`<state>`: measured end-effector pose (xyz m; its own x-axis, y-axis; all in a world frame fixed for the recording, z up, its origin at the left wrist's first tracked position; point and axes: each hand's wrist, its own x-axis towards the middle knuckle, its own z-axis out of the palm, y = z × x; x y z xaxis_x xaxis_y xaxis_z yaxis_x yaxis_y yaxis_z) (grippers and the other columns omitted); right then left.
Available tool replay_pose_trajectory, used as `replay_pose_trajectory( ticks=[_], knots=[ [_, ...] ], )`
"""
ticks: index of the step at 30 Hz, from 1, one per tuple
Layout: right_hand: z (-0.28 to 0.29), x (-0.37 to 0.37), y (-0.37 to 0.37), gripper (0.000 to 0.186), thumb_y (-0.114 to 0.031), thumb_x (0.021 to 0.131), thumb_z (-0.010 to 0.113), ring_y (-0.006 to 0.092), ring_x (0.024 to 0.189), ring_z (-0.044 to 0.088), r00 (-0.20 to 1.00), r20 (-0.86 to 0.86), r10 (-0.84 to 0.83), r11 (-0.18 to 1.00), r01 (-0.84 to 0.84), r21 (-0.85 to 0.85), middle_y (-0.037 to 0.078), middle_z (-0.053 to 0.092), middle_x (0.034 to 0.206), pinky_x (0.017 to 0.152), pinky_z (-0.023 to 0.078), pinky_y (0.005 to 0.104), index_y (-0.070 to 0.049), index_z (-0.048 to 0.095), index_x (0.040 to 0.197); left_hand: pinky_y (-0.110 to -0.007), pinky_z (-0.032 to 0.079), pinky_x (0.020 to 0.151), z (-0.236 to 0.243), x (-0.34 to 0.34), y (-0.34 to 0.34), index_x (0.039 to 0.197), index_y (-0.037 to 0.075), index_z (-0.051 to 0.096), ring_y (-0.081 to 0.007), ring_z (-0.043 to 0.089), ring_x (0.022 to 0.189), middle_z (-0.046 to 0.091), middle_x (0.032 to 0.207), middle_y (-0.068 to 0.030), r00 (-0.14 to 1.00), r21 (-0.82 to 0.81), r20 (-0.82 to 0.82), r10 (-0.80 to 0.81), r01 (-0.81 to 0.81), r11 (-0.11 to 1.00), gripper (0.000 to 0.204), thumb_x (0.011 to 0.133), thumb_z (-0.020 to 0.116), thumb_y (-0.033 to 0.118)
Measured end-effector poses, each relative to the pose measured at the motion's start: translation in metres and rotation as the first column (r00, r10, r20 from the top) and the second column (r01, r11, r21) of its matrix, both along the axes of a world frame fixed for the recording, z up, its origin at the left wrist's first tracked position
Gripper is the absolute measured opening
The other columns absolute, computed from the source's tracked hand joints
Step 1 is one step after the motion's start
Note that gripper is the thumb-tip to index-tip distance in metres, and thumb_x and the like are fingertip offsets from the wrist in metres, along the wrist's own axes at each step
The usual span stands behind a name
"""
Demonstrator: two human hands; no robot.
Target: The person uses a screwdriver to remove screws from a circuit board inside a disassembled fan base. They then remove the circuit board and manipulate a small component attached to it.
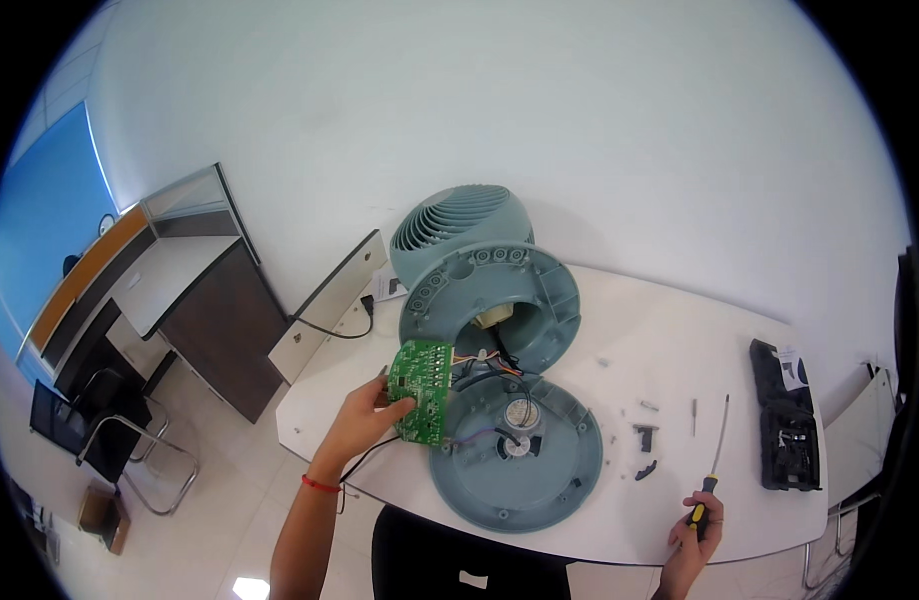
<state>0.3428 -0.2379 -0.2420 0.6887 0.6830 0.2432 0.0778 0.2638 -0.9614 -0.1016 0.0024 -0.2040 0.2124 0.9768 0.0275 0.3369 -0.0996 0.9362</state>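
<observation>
My left hand [363, 425] grips a green circuit board [421, 388] by its left edge, thumb on its face. Wires run from the board toward the opened blue-grey fan base [420, 320], tilted on its side with the slatted fan head [465, 225] behind it. Below lies the round base cover [520, 495], with a round motor [521, 413] and wiring inside. At the table's right front, my right hand [698, 535] is closed around the yellow-and-black handle of a screwdriver [719, 445], its shaft pointing away from me.
A black tool case [788, 430] lies open at the right. Small black parts [645, 437], loose screws and a thin screwdriver bit [694, 417] are scattered on the white table [670, 320]. A black power plug [368, 302] rests at the left. A chair [430, 560] stands at the front edge.
</observation>
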Motion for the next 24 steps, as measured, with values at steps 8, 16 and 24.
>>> replay_pose_trajectory(
  ticks=[8,16,24],
  knots=[
    [0.001,-0.001,0.001,0.048,0.003,0.077,0.055,0.0068,0.064,0.044,1.000,0.006,0.007,1.000,-0.007,-0.015,0.009,0.060,0.109,0.057,0.037,0.0197,-0.001,0.063,0.125,-0.032,0.057,0.090,0.004,0.016,-0.018,0.129,-0.005,0.063,-0.0176,0.069,0.107,0.070,0.119,-0.0108,0.978,0.082,0.193,0.080,-0.097,0.992,0.039,0.095,0.077,0.010],
    [0.008,-0.005,0.000,0.050,0.004,0.078,0.052,0.0069,0.065,0.043,0.999,0.037,-0.007,1.000,0.008,-0.023,0.010,0.059,0.108,0.058,0.036,0.0198,0.000,0.063,0.126,-0.046,0.053,0.105,0.038,0.065,-0.085,0.114,0.002,0.072,-0.0382,0.064,0.125,0.067,0.128,-0.0134,0.935,0.667,-0.190,0.298,-0.100,0.738,0.028,0.087,0.079,0.003],
    [0.008,-0.004,0.000,0.049,0.005,0.080,0.051,0.0059,0.065,0.044,0.997,0.072,0.012,1.000,-0.012,-0.011,0.009,0.060,0.109,0.058,0.036,0.0193,0.000,0.063,0.127,-0.052,0.043,0.115,0.016,0.130,-0.138,0.105,0.009,0.077,-0.0452,0.044,0.149,0.064,0.137,-0.0061,0.878,0.751,-0.395,0.270,0.140,0.645,0.029,0.079,0.079,-0.001]
  ],
)
